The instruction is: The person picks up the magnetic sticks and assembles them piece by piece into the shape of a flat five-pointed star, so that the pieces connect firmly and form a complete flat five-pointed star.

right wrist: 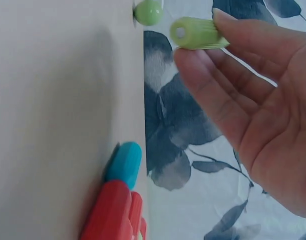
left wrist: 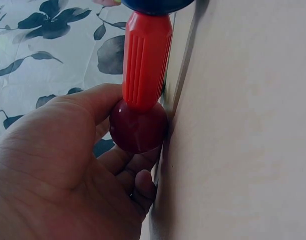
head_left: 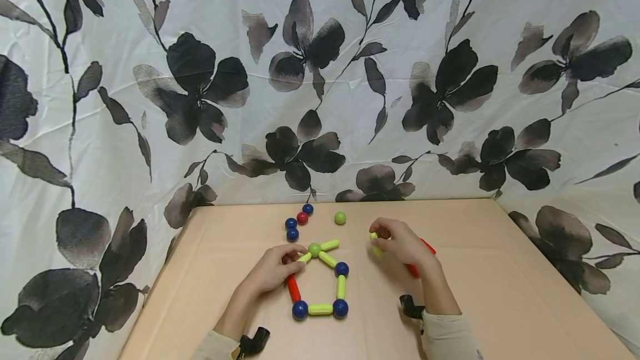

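My left hand bends over the left corner of a closed outline of balls and magnetic rods, its thumb and index finger pinching a yellow-green rod beside a green ball. Under that palm, a dark red ball joins a red rod; the head view hides this ball. My right hand holds a separate yellow-green rod between thumb and fingertips, raised off the table, with its round end exposed. Another yellow-green piece shows just below those fingers. From the green ball, one rod sticks out rightward, its far end free.
Loose blue balls and a red ball lie behind the outline, with a green ball to their right. Red rods and a blue rod lie by the right forearm. A floral cloth hangs behind the table.
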`<state>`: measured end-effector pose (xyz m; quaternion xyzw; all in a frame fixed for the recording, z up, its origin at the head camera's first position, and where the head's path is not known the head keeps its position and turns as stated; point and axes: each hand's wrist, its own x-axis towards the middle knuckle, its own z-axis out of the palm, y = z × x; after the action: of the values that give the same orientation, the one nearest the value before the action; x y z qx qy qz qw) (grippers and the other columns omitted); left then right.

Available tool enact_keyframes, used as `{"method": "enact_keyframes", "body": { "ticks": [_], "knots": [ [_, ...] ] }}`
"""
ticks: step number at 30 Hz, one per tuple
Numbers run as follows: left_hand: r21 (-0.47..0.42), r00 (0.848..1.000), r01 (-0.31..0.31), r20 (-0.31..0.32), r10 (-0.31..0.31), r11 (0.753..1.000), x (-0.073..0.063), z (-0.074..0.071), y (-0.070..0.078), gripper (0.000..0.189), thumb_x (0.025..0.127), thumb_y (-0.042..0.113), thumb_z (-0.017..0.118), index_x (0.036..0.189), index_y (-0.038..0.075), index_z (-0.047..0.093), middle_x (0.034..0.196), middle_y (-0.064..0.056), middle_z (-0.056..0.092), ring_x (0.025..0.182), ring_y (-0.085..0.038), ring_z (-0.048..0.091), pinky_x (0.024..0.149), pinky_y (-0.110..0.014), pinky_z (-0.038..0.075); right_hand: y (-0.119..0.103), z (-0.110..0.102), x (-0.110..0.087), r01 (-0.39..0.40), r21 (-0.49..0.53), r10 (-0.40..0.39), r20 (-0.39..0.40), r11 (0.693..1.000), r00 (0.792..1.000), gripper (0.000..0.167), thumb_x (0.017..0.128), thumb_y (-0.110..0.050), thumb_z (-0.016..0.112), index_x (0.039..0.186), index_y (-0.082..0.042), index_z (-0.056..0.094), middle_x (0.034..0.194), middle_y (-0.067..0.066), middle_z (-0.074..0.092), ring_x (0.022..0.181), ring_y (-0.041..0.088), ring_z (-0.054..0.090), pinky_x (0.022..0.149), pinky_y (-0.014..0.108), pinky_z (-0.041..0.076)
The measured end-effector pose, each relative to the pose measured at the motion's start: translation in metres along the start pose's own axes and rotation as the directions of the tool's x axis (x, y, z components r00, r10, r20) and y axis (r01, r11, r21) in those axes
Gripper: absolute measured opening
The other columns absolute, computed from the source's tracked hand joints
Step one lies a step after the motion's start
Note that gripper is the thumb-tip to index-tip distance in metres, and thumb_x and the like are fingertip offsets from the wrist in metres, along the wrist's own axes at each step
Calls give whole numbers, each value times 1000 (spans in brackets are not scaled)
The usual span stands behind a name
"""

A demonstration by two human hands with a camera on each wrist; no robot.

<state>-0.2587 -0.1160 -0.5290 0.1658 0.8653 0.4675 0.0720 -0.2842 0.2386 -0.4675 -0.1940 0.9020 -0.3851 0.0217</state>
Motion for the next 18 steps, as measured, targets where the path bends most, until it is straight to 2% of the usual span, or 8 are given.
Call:
{"method": "enact_keyframes", "body": {
  "ticks": [4,9,13,18],
  "knots": [
    [-4,1000,-6,0,6,1000,0,0,0,26,97,23,74,123,19,73,99,-1,66,87,-18,56,71,-24,45,-1,9,5,-41,101,47,-61,994,997,21,94,-9,77,113,-6,69,94,4,68,85,19,63,73,26,55],
    [-8,1000,-5,-2,5,1000,0,0,0,25,97,23,75,122,19,73,98,-2,66,87,-18,56,71,-24,45,-4,23,12,-55,240,81,-101,969,992,26,93,-8,77,117,0,68,99,10,68,88,22,63,72,28,60],
    [-7,1000,0,-3,0,1000,0,0,0,25,97,23,75,122,20,73,98,-1,66,87,-18,56,71,-24,45,-10,32,14,-57,279,91,-112,959,989,26,93,-7,77,116,-1,68,101,11,68,88,22,64,72,29,61],
    [-1,1000,-4,-6,4,1000,1,1,-1,26,97,23,75,122,19,73,98,-1,67,86,-18,56,70,-24,45,-16,40,16,-48,299,77,-88,953,993,28,95,-8,76,120,0,67,103,10,69,88,19,64,74,32,61]
  ]
}}
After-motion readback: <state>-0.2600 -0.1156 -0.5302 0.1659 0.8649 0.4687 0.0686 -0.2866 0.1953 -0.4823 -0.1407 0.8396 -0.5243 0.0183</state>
